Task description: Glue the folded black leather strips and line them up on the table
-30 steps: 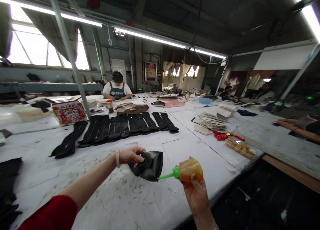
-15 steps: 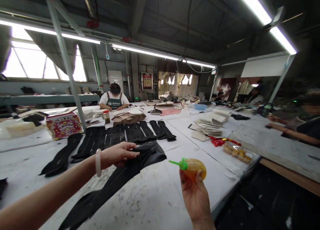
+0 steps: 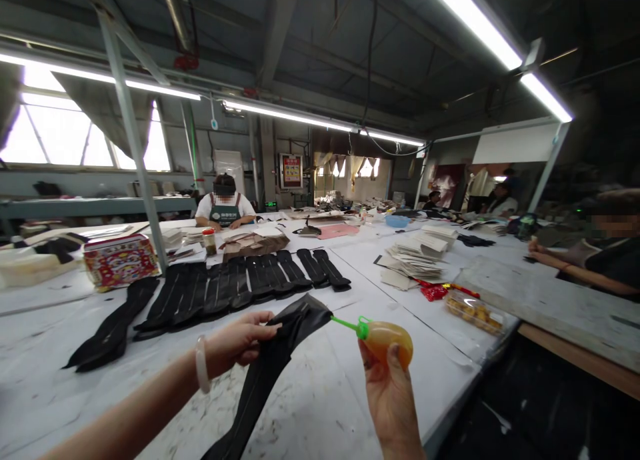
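Note:
Between thumb and fingers, my left hand pinches a long black fabric piece, its far end lifted and the rest trailing toward me over the white table. A pale bangle circles that wrist. My right hand is wrapped around a squeeze bottle of amber liquid with a green spout. The bottle lies sideways, its spout tip meeting or nearly meeting the raised corner of the fabric. Beyond my hands, several similar black pieces lie in an overlapping row.
A red patterned box stands by a metal post at left. Stacked pale sheets and a clear food container sit to the right. One person sits across the table, another person at far right.
The green spout has come up to the fabric's corner, where a gap showed before. My left hand has lowered slightly, and the trailing fabric has swung to the right.

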Demonstrator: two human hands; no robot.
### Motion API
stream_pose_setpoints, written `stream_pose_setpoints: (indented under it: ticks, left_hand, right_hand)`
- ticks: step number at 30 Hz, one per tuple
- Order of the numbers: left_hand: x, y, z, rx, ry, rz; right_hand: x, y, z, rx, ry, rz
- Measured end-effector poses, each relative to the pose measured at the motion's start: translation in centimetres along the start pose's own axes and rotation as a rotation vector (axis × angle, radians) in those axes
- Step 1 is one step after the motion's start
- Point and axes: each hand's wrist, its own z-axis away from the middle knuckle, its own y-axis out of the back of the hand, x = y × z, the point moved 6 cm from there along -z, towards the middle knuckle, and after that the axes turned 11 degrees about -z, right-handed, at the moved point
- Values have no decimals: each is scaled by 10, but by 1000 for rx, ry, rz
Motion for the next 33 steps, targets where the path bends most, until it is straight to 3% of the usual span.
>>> stream_pose_setpoints:
  ticks: [8,18,25,30,33]
  left_hand:
    - [-1,-6,-6,43,-11,2]
    - [-6,-13,-18,95,14,8]
    - [-6,-18,-25,103,1,0]
    - [-9,-16,-32,102,14,8]
    - [-11,-12,-38,108,19,31]
  right_hand:
    - [-4,2,0,6,55,11]
    - [-15,-6,8,-111,168,195]
    - [-21,-12,16,-122,210,289]
    - [-17,-14,19,-148,185,310]
    - [-8,-11,16,-143,59,294]
